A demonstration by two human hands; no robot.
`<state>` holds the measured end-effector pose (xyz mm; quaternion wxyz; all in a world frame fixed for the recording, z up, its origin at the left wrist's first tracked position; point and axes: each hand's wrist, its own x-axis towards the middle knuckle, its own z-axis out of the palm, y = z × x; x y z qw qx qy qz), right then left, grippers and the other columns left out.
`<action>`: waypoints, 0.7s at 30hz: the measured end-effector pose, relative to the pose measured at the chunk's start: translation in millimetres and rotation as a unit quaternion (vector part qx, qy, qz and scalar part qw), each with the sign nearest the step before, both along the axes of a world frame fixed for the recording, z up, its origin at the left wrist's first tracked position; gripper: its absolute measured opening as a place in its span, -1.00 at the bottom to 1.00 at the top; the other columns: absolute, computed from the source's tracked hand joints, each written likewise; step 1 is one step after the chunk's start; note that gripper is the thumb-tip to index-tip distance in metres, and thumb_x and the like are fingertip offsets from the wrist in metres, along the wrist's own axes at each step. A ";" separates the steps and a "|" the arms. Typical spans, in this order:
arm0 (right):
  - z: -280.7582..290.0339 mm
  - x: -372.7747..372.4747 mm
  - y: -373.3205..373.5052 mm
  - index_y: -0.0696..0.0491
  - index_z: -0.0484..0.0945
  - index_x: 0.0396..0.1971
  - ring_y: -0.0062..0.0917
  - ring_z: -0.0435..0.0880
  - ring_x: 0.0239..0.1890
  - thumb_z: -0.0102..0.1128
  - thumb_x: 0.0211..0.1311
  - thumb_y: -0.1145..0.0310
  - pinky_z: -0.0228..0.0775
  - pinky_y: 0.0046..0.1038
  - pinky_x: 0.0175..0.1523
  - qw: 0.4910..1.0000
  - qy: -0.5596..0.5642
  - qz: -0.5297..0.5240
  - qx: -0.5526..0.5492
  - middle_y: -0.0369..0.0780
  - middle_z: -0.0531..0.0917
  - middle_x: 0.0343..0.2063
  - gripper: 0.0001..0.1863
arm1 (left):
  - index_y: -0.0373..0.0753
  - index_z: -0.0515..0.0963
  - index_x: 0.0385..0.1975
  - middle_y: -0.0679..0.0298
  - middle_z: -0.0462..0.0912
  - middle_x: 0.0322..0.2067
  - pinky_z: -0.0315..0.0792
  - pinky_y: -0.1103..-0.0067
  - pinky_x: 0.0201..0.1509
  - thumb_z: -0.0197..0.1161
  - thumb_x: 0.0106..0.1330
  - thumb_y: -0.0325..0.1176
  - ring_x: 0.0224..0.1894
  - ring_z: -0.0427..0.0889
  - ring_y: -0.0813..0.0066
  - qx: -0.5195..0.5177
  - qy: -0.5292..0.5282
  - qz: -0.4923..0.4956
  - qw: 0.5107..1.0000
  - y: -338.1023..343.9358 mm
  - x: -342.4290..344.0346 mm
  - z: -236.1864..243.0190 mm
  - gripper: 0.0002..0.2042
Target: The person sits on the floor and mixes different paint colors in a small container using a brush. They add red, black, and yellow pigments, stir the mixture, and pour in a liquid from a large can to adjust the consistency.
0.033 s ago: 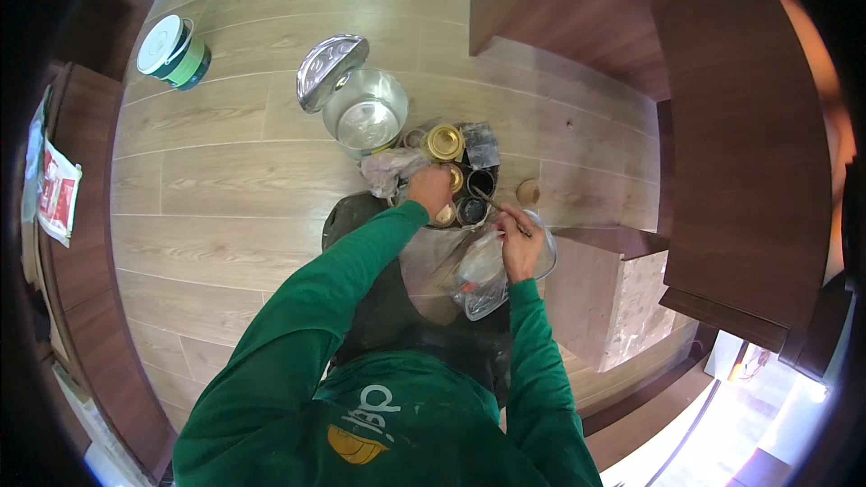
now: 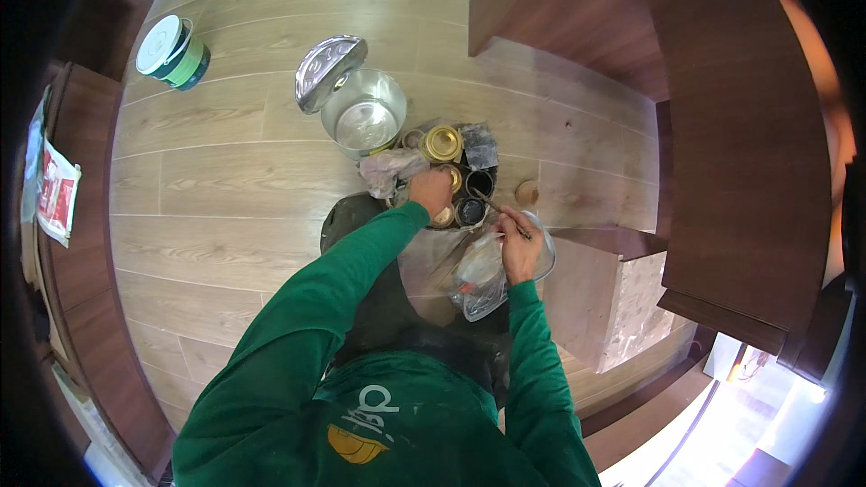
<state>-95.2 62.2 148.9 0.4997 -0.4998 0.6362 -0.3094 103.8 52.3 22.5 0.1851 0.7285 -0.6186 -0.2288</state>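
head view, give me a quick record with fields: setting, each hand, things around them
setting: wooden plank floor, dark wood furniture at right
left hand: on a small jar among a cluster of open tins
right hand: holds a thin stick-like tool over a dark open tin
nearby: gold lid, steel pot with its lid leaning, crumpled rag, clear plastic bag
further off: green and white bucket

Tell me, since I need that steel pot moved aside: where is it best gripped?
Probably by the rim on its far-left side. The pot stands upright and open, its lid tipped against that far-left edge, so the lid likely has to come off first. Jars and a rag crowd the near-right side; the floor leftward gives room.
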 end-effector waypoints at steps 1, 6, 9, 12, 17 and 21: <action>0.0 -3.0 -0.1 0.20 0.77 -0.05 -0.64 0.69 -0.33 0.30 0.37 0.46 0.48 -0.57 -0.21 1.000 0.006 -0.012 0.010 -0.28 0.77 -0.34 -0.76 | -0.27 0.66 -0.24 0.02 0.75 -0.33 0.63 0.19 -0.17 0.39 0.21 -0.31 -0.24 0.78 -0.01 0.047 -0.013 -0.015 0.999 -1.3 -4.8 -4.5 -0.79; -5.3 -9.4 -0.6 0.18 0.78 -0.07 -0.64 0.69 -0.33 0.30 0.35 0.45 0.49 -0.56 -0.22 1.000 -0.010 -0.023 -0.005 -0.27 0.78 -0.33 -0.76 | -0.29 0.66 -0.30 -0.03 0.78 -0.35 0.65 0.12 -0.19 0.48 0.16 -0.22 -0.26 0.79 -0.06 0.054 -0.025 -0.035 0.998 -8.6 -5.8 -17.2 -0.73; -9.9 -9.0 -5.4 0.18 0.79 -0.08 -0.64 0.71 -0.33 0.30 0.34 0.45 0.49 -0.55 -0.22 0.999 -0.017 -0.027 -0.009 -0.25 0.79 -0.31 -0.77 | -0.29 0.68 -0.32 -0.03 0.78 -0.36 0.66 0.13 -0.17 0.51 0.13 -0.23 -0.25 0.79 -0.05 0.073 -0.029 -0.046 0.996 -23.2 0.8 -13.2 -0.73; -11.2 -11.1 -5.9 0.18 0.79 -0.07 -0.63 0.72 -0.32 0.30 0.34 0.46 0.50 -0.55 -0.21 0.999 -0.018 -0.032 -0.001 -0.24 0.79 -0.29 -0.77 | -0.23 0.71 -0.30 0.01 0.79 -0.34 0.67 0.18 -0.15 0.46 0.13 -0.32 -0.23 0.81 0.00 0.075 -0.033 -0.050 0.995 -26.4 2.0 -2.3 -0.81; -11.6 -14.2 -4.9 0.18 0.79 -0.07 -0.62 0.73 -0.32 0.29 0.35 0.46 0.51 -0.54 -0.21 0.999 -0.018 -0.041 0.005 -0.23 0.79 -0.29 -0.76 | -0.16 0.73 -0.29 0.01 0.80 -0.34 0.67 0.19 -0.16 0.43 0.12 -0.38 -0.22 0.81 0.02 0.068 -0.041 -0.048 0.996 -28.4 0.1 5.5 -0.84; -10.8 -13.3 -6.5 0.17 0.79 -0.07 -0.62 0.74 -0.33 0.28 0.35 0.46 0.50 -0.55 -0.24 0.999 -0.015 -0.036 -0.015 -0.24 0.79 -0.31 -0.77 | -0.18 0.72 -0.34 0.02 0.79 -0.36 0.66 0.18 -0.18 0.43 0.10 -0.38 -0.25 0.81 0.00 0.037 -0.044 -0.058 0.997 -28.7 4.0 1.3 -0.86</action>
